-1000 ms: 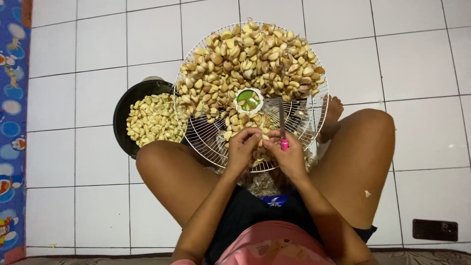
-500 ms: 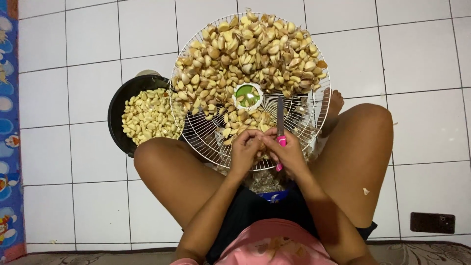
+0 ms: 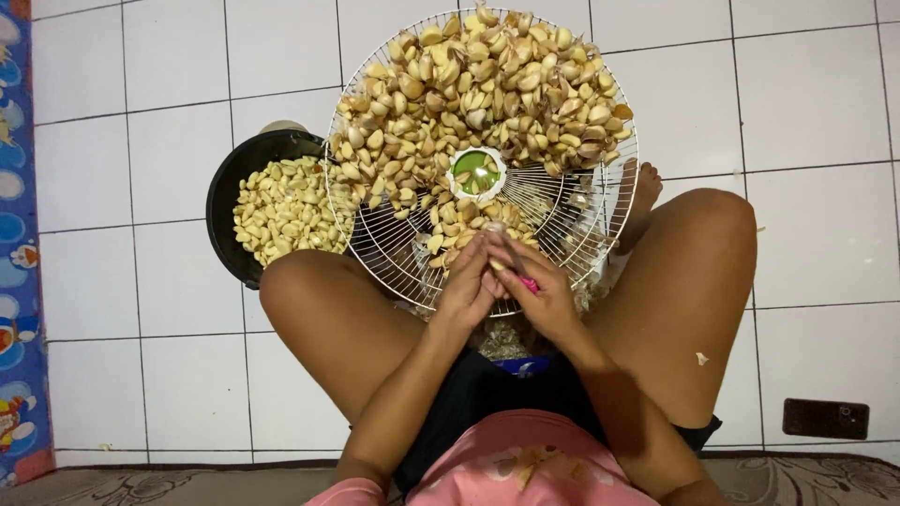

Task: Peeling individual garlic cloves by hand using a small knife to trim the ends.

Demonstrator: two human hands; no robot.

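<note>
- Our fingers, both sets: curled inward and meeting over one small pale garlic clove (image 3: 494, 265), pinched where the two hands touch; the clove itself is mostly hidden by the fingertips.
- Our left hand (image 3: 466, 286): closed on the clove from the left, thumb on top.
- Our right hand (image 3: 547, 298): wrapped round a small knife with a pink handle (image 3: 528, 283). A second ago its blade stood up over the wire; now it is turned down into the clove and barely shows, and the hands have drawn closer together, so we judge a cut or peel is under way.
- Round wire fan guard (image 3: 394, 253), used as a tray: just beyond the hands, resting across our knees, heaped with unpeeled garlic cloves (image 3: 487, 89). The heap looks unchanged.
- Black bowl (image 3: 230, 183): on the floor at the left, its rim tucked under the guard's edge, holding peeled cloves (image 3: 281, 206).
- Papery skins (image 3: 506, 337): piled below the hands, between our legs.
- White tiled floor (image 3: 141, 122): under everything; patterned blue mat (image 3: 14, 234) along the far left.
</note>
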